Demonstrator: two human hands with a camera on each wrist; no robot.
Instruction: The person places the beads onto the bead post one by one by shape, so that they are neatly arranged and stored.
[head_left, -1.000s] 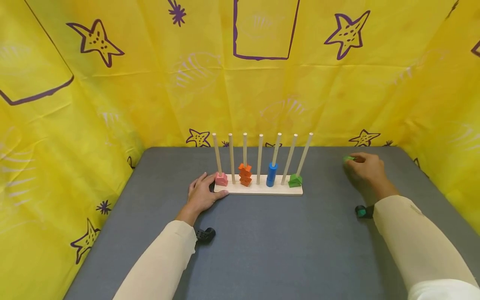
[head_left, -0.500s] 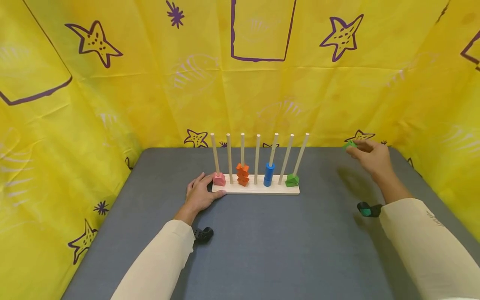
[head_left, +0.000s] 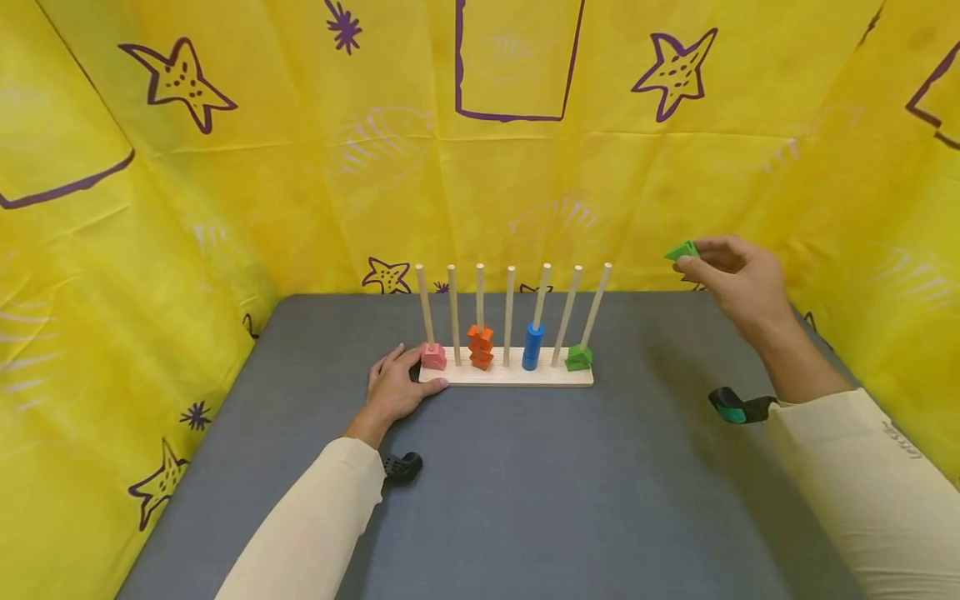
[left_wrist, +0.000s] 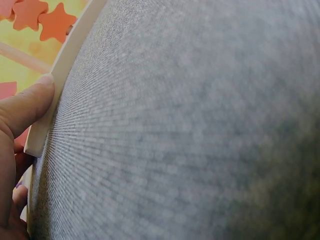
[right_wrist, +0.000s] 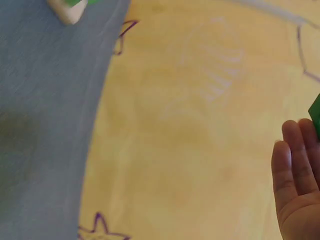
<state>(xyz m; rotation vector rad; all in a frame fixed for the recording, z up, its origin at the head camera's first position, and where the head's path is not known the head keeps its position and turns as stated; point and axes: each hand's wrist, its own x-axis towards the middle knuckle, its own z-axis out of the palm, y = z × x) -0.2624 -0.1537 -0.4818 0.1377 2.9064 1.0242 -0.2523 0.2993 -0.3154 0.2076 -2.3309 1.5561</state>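
A wooden peg board [head_left: 506, 378] with several upright pegs stands on the table. My left hand [head_left: 393, 390] grips its left end, the thumb [left_wrist: 37, 102] on the front edge and the other fingers round the end. Pink blocks [head_left: 432, 357] sit on the leftmost peg, orange star blocks [head_left: 481, 347] on the third, and blue cylinders [head_left: 532, 347] on the fifth. Green blocks [head_left: 578, 358] sit on the rightmost peg. Raised above the table at the right, my right hand [head_left: 742, 279] pinches a green triangular block [head_left: 681, 250]. Only that block's edge [right_wrist: 315, 115] shows in the right wrist view.
The grey table [head_left: 525, 492] ends at a yellow cloth [head_left: 300, 208] with starfish drawings, which hangs behind and on both sides. A black strap device [head_left: 403, 467] is on the left wrist, and another [head_left: 738, 407] on the right.
My right hand has lifted the green triangular block from near the tabletop up into the air. The left hand keeps its hold on the peg board. The head view has shifted slightly.
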